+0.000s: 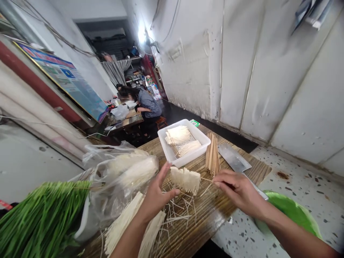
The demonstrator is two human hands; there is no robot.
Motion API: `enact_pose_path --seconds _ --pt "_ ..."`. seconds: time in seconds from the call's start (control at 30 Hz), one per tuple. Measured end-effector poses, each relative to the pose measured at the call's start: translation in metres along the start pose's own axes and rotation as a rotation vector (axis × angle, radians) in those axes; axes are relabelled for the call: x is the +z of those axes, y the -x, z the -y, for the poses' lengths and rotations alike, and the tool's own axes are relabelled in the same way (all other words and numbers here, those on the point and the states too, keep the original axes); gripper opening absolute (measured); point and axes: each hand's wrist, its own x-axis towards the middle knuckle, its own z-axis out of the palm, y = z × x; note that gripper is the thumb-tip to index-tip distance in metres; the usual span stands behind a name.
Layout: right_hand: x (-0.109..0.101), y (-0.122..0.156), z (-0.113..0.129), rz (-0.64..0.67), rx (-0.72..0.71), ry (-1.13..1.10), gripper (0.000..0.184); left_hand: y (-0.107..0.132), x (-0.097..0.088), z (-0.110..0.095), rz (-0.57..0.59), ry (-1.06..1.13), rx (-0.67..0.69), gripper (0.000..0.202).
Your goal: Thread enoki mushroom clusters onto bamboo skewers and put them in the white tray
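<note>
My right hand (238, 186) pinches the end of a thin wooden skewer (206, 179). On that skewer, above the table, is a flat pale bundle of enoki mushrooms (185, 180). My left hand (159, 191) is beside the bundle's left end, thumb and fingers spread apart. Under my left forearm lie more long pale enoki strands (152, 229), with loose bits scattered around. Behind the bundle, a white plastic tub (185, 160) holds several skewered pale bundles. A stack of wooden skewers (213, 154) lies just beyond my right hand.
A cleaver (234, 157) lies right of the skewers on the wooden table (199, 225). Clear plastic bags (120, 175) with pale bundles and green chives (45, 215) fill the left. A green basin (292, 211) is at the lower right. Another person (149, 102) sits at a far table.
</note>
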Motion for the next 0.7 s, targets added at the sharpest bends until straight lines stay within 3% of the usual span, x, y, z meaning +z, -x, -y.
enact_pose_path --seconds 0.1,0.23,0.4,0.7 --pt "-0.001 -0.001 0.008 0.046 0.021 -0.108 0.019 -0.003 0.001 -0.017 0.174 0.209 -0.086 0.071" --pt "-0.001 -0.004 0.014 0.115 0.032 -0.182 0.02 0.002 0.0 -0.034 0.226 0.263 -0.185 0.054" --pt "-0.001 -0.007 0.017 0.14 0.034 -0.21 0.02 0.006 0.002 -0.034 0.157 0.302 -0.193 0.034" --pt "0.007 -0.011 0.019 0.154 0.034 -0.195 0.021 0.011 0.005 -0.033 0.06 0.398 -0.268 0.031"
